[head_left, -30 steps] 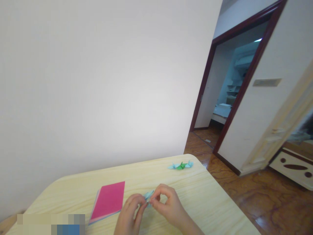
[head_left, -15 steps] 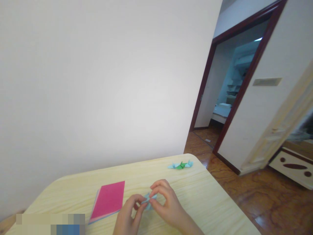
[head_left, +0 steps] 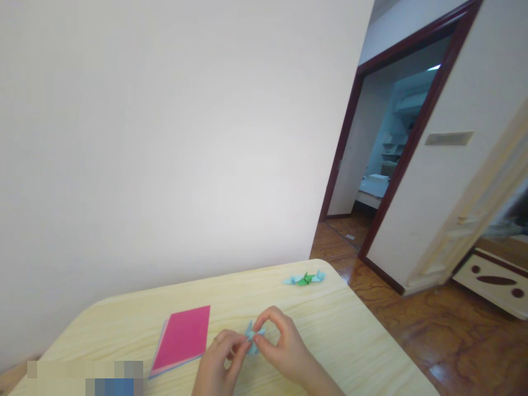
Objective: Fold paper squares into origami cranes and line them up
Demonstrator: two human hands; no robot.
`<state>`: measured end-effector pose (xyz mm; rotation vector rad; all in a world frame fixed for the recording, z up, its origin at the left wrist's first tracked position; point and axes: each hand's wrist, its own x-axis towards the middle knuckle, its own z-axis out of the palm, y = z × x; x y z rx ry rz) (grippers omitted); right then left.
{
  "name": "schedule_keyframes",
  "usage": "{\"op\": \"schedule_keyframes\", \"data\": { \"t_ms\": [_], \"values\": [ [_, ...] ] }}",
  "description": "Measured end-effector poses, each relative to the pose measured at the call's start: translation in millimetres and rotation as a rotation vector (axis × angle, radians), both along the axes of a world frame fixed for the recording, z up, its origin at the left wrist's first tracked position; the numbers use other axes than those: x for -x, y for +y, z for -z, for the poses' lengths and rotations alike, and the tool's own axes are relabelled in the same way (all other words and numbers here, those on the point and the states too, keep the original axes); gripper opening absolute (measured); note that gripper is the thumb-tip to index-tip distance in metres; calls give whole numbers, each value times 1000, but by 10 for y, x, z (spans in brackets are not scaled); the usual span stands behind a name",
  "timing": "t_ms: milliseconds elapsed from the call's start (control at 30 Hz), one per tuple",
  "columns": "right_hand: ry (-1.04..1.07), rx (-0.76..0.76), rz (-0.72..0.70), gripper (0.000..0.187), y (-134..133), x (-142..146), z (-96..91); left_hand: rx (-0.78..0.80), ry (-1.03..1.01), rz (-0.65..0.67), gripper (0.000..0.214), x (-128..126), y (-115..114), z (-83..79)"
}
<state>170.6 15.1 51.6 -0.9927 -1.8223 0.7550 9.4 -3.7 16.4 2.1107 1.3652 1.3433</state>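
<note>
A small pale blue folded origami piece [head_left: 252, 340] is pinched between the fingertips of my left hand [head_left: 218, 363] and my right hand [head_left: 284, 346], just above the table. Its folded shape is partly hidden by my fingers. To the left of my left hand lies a stack of origami paper [head_left: 181, 340], with a pink sheet on top. At the far edge of the wooden table [head_left: 342, 335] rests a green origami crane [head_left: 305, 279], touching a pale blue origami crane [head_left: 295, 280]. Neither hand touches the stack or the cranes.
A white wall [head_left: 165, 137] rises behind the table. To the right, a dark-framed doorway [head_left: 383, 137] opens onto another room. Reddish-brown polished flooring [head_left: 412, 330] lies beyond the table edge. A blurred patch [head_left: 84, 378] covers the bottom left.
My fingers have shifted slightly around the pale blue piece, and my left hand sits a little lower. The pink stack and far cranes stay in place.
</note>
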Motion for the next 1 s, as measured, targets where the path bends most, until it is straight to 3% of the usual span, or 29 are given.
{"op": "schedule_keyframes", "data": {
  "t_ms": [100, 300, 633, 833, 1000],
  "values": [
    [-28, -79, -40, 21, 7, -5, 2, -66, 57, -39, 17, 15, -4, 13],
    [-113, -205, -29, 15, 18, -14, 9, -280, 157, -150, 17, 69, -4, 54],
    [-114, -190, -18, 16, 19, -14, 15, -382, 243, -188, 19, 62, -10, -8],
    [-62, -181, -31, 10, 11, -8, -6, -365, 211, -153, 15, 62, -23, -27],
    [-22, -134, -20, 8, 9, 2, -19, -219, 151, -109, 11, 43, -36, -31]
  ]
}}
